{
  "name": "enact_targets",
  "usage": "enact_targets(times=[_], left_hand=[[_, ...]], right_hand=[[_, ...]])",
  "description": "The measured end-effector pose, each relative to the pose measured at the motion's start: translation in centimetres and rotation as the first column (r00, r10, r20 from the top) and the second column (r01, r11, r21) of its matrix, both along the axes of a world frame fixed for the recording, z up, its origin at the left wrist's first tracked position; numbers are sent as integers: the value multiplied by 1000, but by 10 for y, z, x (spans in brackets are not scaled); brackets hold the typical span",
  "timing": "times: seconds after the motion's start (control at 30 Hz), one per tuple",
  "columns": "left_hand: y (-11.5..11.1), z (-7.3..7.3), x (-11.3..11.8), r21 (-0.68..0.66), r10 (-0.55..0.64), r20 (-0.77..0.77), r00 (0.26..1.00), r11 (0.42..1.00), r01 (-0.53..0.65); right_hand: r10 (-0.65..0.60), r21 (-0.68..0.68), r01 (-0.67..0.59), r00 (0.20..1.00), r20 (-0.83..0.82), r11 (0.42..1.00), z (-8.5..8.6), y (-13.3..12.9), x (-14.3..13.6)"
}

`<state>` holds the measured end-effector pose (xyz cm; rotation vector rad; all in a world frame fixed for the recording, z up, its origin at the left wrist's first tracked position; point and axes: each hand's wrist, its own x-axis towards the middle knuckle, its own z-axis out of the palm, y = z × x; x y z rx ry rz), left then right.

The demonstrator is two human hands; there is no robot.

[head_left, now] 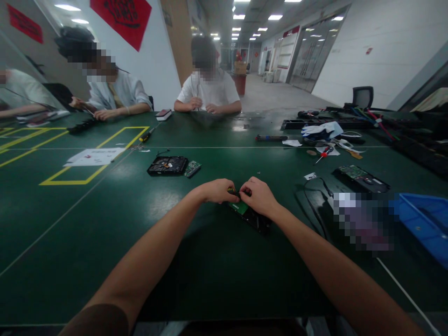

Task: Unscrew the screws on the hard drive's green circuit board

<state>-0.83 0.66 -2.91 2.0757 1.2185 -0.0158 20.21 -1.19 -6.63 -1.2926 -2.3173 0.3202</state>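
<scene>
Drive unit (pixel 258 221) sits on the counter (pixel 217 270) under both our hands, lying at an angle, green board (pixel 239 206) up. Our left hand (pixel 221 190) has its fingers pinched on a black-and-yellow tool (pixel 230 191), probably a screwdriver. Right hand's (pixel 259 196) fingers bunch just beside it; can't tell if they grip it or only steady.

Risks: tip's hidden, so if we lean off-axis it could slip and gouge the board or chew a screw head. Nothing but our hands seems to hold the drive, so torque could swivel it on the smooth counter. Black cable (pixel 317 210) runs near our right forearm; could snag if we swing out.

Containers: blue bin (pixel 425 233), far right, contents not readable from here; blurred-out item (pixel 362 221) just beside it. Carton (pixel 241 68) well back, can't see inside.
</scene>
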Motion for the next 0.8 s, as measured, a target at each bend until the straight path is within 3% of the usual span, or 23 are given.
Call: enact_targets(times=[0.5, 0.8], left_hand=[[-1, 2, -1, -14, 28, 4, 1000, 1000, -28], [-4, 2, -1, -18, 44, 51, 998, 999, -43]], right_hand=[[-4, 19, 6, 997, -77, 1000, 4, 0, 8], [98, 41, -96, 995, -33, 995, 4, -3, 7]])
